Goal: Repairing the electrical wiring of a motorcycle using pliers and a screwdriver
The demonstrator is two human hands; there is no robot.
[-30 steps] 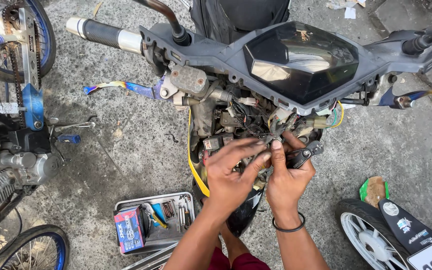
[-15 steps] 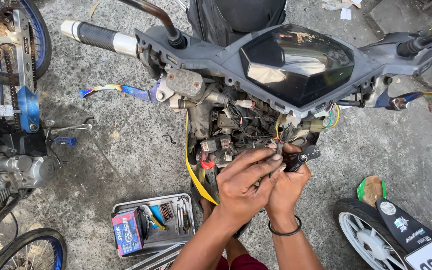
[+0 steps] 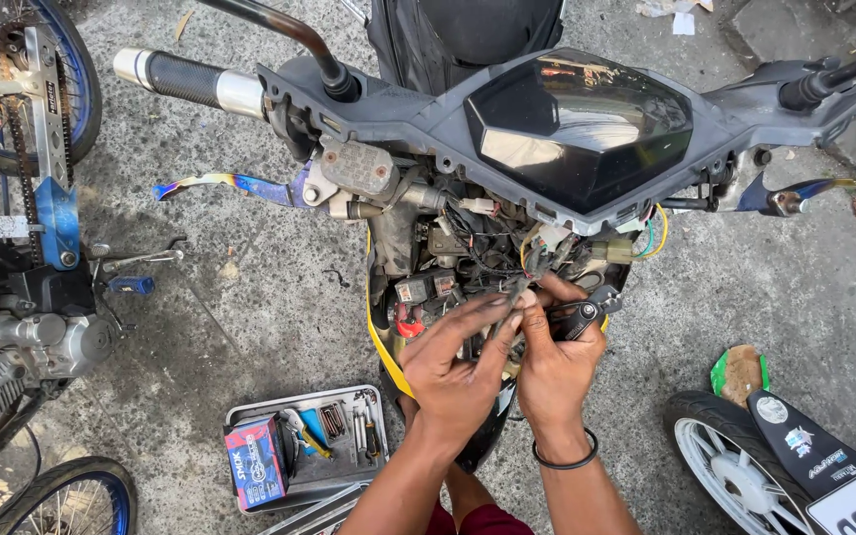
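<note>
Left hand [image 3: 453, 362]: fingers half-curled, tips pinching into wire bundle [image 3: 507, 297] below instrument panel; exact grip partly hidden behind fingers. Right hand [image 3: 557, 362]: closed round small black connector block [image 3: 587, 317], thumb and forefinger meeting left fingertips at same bundle; black band on wrist.

Wire bundle: thin insulated leads, mixed colours, hanging from open front of motorcycle, just under dark instrument panel [image 3: 577, 134]. Judged light, limp, easily kinked; plastic plugs judged stiff but brittle at latch tabs. Best hold judged at plug bodies, not at bare leads, since pull on wire could strain crimped ends.

Connector block: black, hard, small, near right of bundle, touching right palm. Judged light, slightly slippery.

Around bundle: red relay or plug [image 3: 406, 325] to left, white connectors above, yellow cable [image 3: 378, 337] running down left edge of open cavity.

Farther out: grey handlebar cover spanning scene; left grip [image 3: 185, 79] black with pale end cap; anodised brake lever [image 3: 220, 185] below it, second lever far right.

Near, on concrete floor: metal tool tray [image 3: 354, 476] with small tools and a red-and-blue box [image 3: 255, 461] at its left end.

Left edge: second motorcycle, engine [image 3: 12, 347], chain and blue-rimmed wheel. Near right: another wheel [image 3: 735, 466] with mudguard, green wrapper beside it.
</note>
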